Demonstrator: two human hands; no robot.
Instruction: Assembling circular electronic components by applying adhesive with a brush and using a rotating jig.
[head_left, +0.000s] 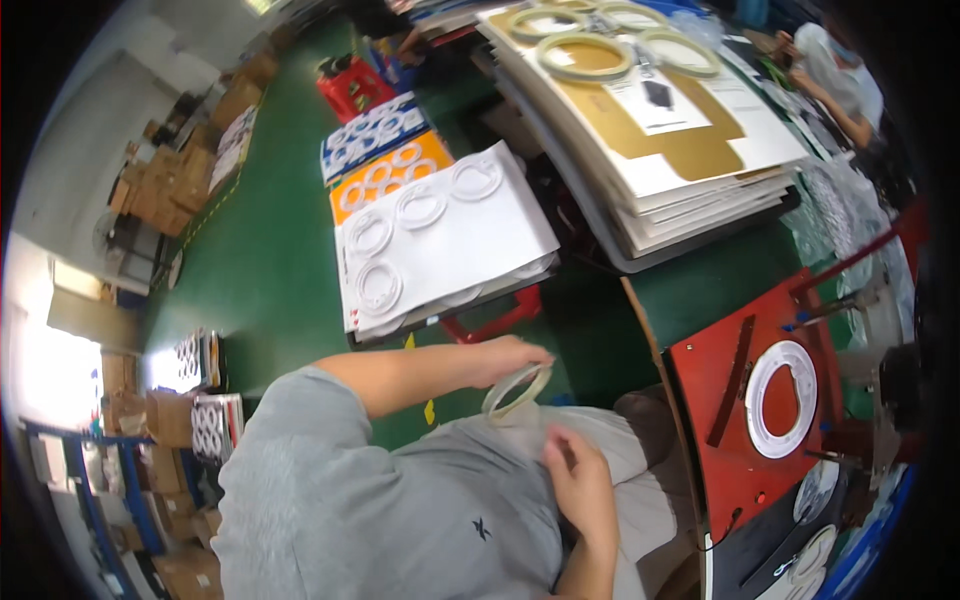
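Over my lap, my left hand (512,360) is closed on the edge of a pale cream ring (491,404), which hangs tilted below the fingers. My right hand (582,478) is lower and to the right, its thumb and fingers bent but apart, with nothing visible between them. Between the ring and my right hand is a blurred, whitish, see-through patch (522,437); whether it is a plastic bag I cannot make out.
Left of centre, white rings (420,207) lie on a sheet-covered stack (455,250). Cream rings (585,58) top a tall cardboard stack (690,120). At right, a red machine plate (720,480) carries a white ring (757,410). Another person (840,85) sits at the far right.
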